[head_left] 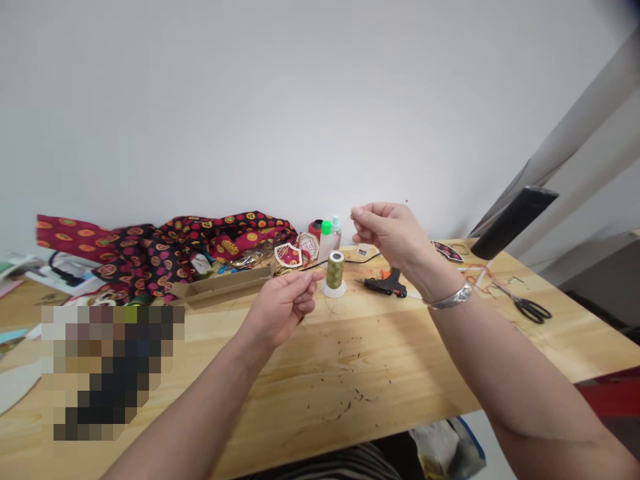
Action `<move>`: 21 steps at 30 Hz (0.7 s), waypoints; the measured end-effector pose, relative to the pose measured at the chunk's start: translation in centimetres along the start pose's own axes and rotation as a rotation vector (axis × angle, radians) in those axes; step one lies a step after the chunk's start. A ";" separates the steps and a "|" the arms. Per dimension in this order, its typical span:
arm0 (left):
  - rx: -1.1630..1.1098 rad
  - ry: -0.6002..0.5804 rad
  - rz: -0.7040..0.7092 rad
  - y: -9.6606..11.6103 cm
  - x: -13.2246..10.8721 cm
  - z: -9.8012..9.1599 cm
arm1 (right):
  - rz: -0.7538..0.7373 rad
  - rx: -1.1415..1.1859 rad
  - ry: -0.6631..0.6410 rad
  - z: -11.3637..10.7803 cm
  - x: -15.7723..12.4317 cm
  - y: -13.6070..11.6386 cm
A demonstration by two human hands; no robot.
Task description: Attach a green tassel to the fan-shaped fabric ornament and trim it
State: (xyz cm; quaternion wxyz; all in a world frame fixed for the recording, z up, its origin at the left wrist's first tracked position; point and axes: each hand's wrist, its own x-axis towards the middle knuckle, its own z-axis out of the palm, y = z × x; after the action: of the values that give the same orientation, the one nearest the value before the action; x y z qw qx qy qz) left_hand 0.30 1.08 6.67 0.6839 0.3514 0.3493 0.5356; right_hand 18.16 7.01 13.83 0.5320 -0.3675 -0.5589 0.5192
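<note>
My left hand [286,303] hovers over the wooden table [320,373], its fingers pinched together near a spool of olive-green thread [335,272]; what it pinches is too thin to make out. My right hand [387,232] is raised higher, behind the spool, with thumb and forefinger pinched on something fine, likely a needle or thread end. A silver bracelet [451,298] sits on the right wrist. The spool stands upright on a white base between the two hands.
A black glue gun [385,285] lies right of the spool. Scissors [530,308] lie near the right edge. Red and black patterned fabric [165,250], a cardboard tray [225,285], small bottles [327,241] and embroidered patches [290,255] crowd the back.
</note>
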 end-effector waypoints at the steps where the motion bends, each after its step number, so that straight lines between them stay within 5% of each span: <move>1: 0.014 0.004 0.003 -0.1 0.0 -0.1 | 0.001 0.003 0.008 -0.2 0.0 0.0; 9: 0.129 0.008 0.006 -0.5 0.1 -0.8 | -0.007 0.052 0.023 -1.2 -0.2 -0.4; 16: 0.199 0.011 -0.001 -0.6 0.7 -1.5 | 0.150 0.210 0.094 -1.7 -0.1 -1.0; 21: 0.250 0.027 -0.006 -0.2 1.1 -1.7 | 0.243 0.085 -0.073 -2.2 -0.5 -1.1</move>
State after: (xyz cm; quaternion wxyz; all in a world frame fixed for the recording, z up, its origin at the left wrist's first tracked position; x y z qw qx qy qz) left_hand -0.86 2.31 5.56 0.6315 0.4256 0.4237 0.4905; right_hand 20.58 6.78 14.53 0.4595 -0.3903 -0.5066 0.6163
